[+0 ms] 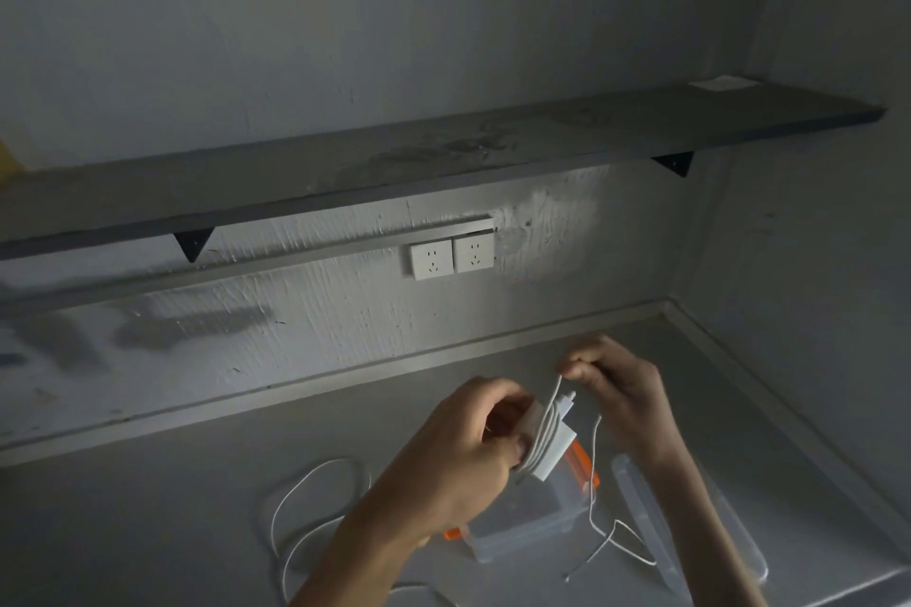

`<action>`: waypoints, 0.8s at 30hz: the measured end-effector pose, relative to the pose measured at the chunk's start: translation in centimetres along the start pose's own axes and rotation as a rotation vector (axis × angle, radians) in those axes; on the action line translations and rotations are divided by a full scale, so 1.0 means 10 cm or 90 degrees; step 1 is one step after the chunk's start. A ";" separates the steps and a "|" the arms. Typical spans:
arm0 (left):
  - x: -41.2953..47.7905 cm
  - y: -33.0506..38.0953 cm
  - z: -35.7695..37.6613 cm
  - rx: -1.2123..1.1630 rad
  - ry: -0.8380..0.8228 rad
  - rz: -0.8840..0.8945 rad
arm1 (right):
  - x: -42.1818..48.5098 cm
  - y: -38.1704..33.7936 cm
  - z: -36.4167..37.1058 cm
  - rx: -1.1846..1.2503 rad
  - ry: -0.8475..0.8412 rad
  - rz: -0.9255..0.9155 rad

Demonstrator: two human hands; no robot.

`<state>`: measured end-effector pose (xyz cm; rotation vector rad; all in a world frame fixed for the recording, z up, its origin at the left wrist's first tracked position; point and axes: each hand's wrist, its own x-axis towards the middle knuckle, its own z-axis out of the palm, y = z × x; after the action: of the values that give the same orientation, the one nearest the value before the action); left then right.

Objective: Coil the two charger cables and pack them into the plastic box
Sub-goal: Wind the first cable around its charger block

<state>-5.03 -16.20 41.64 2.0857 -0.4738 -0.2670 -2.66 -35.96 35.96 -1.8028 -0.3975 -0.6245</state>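
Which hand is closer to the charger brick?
Left. The left hand grips the charger brick; the right hand pinches its cable just up and right of it.

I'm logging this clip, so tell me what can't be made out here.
Head view only.
Plastic box: left part hidden by the left hand.
Loose cable: ends hidden by the left forearm and the bottom edge.
Charger: mostly covered by wound cable and fingers.

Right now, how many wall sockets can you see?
2: the left socket and the right socket, side by side on the wall under the shelf. None seem hidden.
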 end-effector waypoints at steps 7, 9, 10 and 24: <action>0.04 -0.09 0.04 -0.018 -0.061 -0.109 | 0.09 -0.32 -0.18 -0.258 0.030 -0.122; 0.06 -0.10 0.01 -0.050 -0.081 -0.140 | 0.11 -0.45 -0.23 -0.318 0.022 -0.174; 0.06 -0.11 0.00 -0.065 -0.089 -0.141 | 0.12 -0.47 -0.26 -0.331 0.021 -0.186; 0.07 0.04 -0.10 -0.304 0.012 -0.110 | -0.43 -0.13 0.41 -0.006 0.017 0.166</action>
<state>-4.15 -15.88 42.54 1.6590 -0.1910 -0.4171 -5.94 -31.46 33.43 -1.8158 -0.1374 -0.4676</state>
